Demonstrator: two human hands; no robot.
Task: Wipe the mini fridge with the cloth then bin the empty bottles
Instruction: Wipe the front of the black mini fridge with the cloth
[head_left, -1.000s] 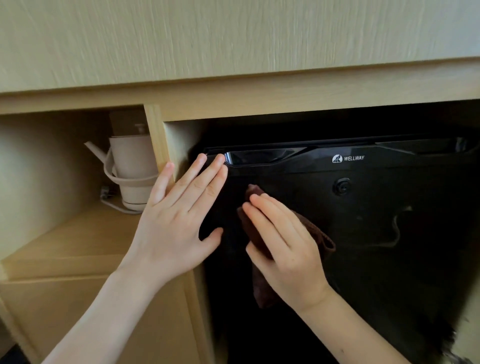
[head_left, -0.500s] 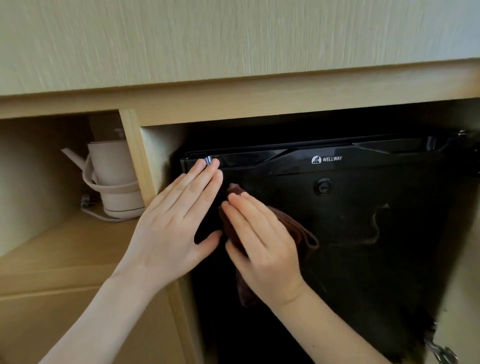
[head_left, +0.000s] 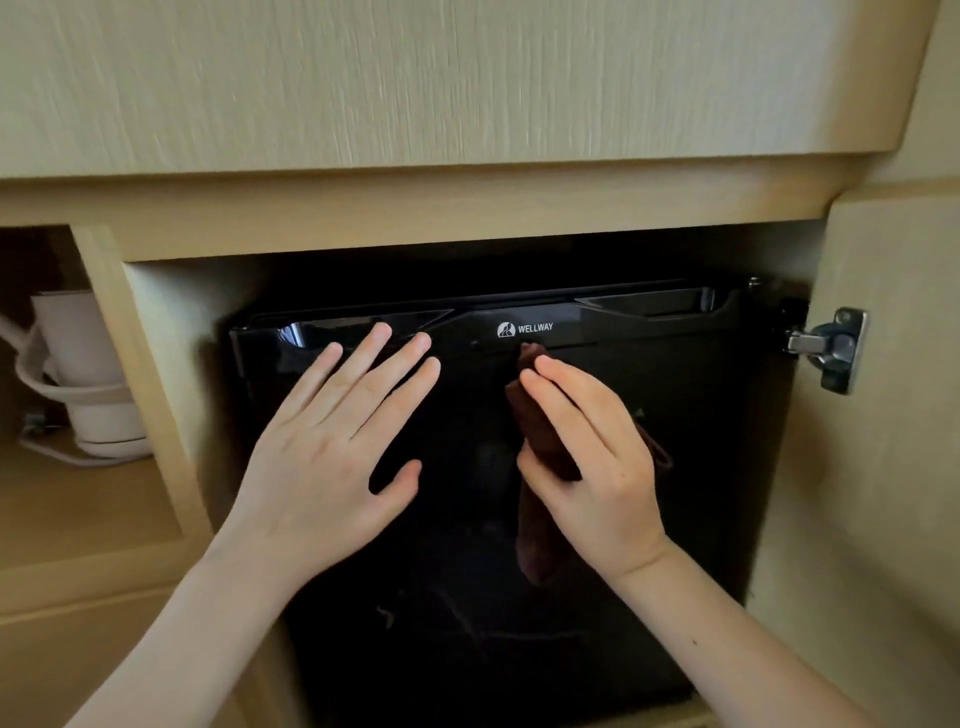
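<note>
A black mini fridge (head_left: 701, 467) with a WELLWAY logo sits inside a light wooden cabinet recess, its glossy door closed. My left hand (head_left: 332, 447) lies flat on the door's upper left, fingers spread, holding nothing. My right hand (head_left: 597, 462) presses a dark brown cloth (head_left: 537, 525) against the door just below the logo; the cloth hangs down under my palm. No bottles are in view.
A white electric kettle (head_left: 83, 384) with its cord stands on a shelf in the open compartment at the left. A wooden divider (head_left: 140, 389) separates it from the fridge. The open cabinet door's metal hinge (head_left: 831, 348) sits at the right.
Both hands have slid right across the fridge door, the cloth now under the logo. The view has shifted right, bringing the hinge into sight.
</note>
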